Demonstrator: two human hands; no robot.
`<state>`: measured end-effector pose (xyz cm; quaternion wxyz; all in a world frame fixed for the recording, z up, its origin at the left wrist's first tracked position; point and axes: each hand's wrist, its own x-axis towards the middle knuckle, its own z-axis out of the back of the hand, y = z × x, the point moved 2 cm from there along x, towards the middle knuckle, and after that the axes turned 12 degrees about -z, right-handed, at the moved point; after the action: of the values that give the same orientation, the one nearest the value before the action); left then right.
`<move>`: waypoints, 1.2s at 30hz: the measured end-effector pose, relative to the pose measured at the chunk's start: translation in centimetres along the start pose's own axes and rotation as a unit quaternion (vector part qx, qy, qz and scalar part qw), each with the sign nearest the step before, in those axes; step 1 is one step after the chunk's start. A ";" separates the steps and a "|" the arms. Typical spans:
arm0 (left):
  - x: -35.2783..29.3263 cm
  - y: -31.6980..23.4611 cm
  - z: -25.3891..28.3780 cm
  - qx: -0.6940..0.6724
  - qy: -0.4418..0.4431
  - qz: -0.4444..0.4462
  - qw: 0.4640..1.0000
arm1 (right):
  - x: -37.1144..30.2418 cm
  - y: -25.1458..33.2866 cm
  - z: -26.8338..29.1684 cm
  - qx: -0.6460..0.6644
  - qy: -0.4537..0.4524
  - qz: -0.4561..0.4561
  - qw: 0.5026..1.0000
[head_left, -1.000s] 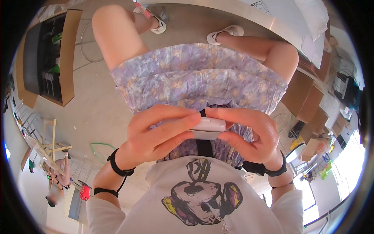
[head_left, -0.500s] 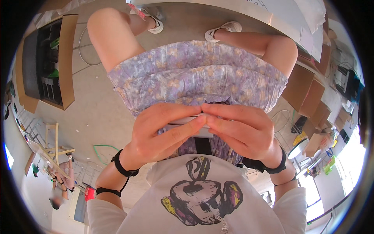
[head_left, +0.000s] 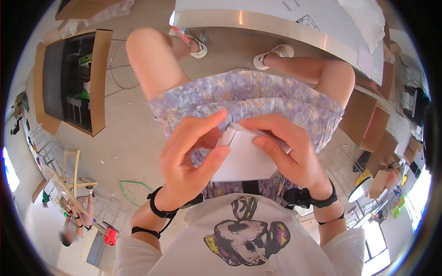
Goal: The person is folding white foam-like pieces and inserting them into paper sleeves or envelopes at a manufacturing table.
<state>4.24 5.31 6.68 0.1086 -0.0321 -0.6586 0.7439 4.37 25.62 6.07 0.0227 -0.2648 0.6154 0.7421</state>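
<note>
A small white box (head_left: 246, 158) sits above my lap, tilted, its large plain face toward me. My right hand (head_left: 290, 149) grips its right side, thumb pressed on the face and index finger along the far edge. At the box's left end is my left hand (head_left: 195, 149), its thumb at the edge and its index finger raised apart from the thumb. The curled fingers behind are partly hidden. A narrow dark slot or gap shows at the box's upper left corner. Black bands circle both wrists.
Ahead stands a table (head_left: 258, 18) with a metal edge and white sheet on top. An open cardboard carton (head_left: 99, 83) holding black and green items lies left; more brown boxes (head_left: 359, 112) are at right. Another person (head_left: 76, 218) is far left, near a wooden frame (head_left: 76, 172).
The box has turned so its broad white face shows. My hands have moved apart; the left index finger has lifted away while the right hand keeps its grip. The view has shifted.
</note>
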 end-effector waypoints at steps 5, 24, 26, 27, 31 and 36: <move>-0.4 0.3 1.0 -0.025 0.048 0.081 0.995 | 0.8 0.5 -0.5 -0.103 0.075 0.051 0.990; -3.5 -0.2 2.0 -0.018 -0.051 0.154 0.987 | -0.4 -0.3 -4.4 -0.303 0.038 0.163 0.938; -3.4 -0.5 2.1 -0.032 -0.066 0.142 0.987 | -0.5 -0.4 -4.5 -0.307 0.026 0.172 0.936; -3.3 -0.5 2.1 -0.034 -0.065 0.143 0.987 | -0.5 -0.3 -4.5 -0.316 0.023 0.175 0.932; -3.2 -0.4 2.7 -0.031 -0.028 0.135 0.990 | -0.7 0.0 -4.6 -0.338 0.023 0.171 0.925; -2.9 -0.2 2.7 -0.025 0.004 0.134 0.991 | -0.6 -0.1 -4.6 -0.338 0.027 0.160 0.927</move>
<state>6.59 2.07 6.91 0.0093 -0.1261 -0.6665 0.7347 6.62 21.55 5.77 -0.2033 -0.1749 0.3630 0.8924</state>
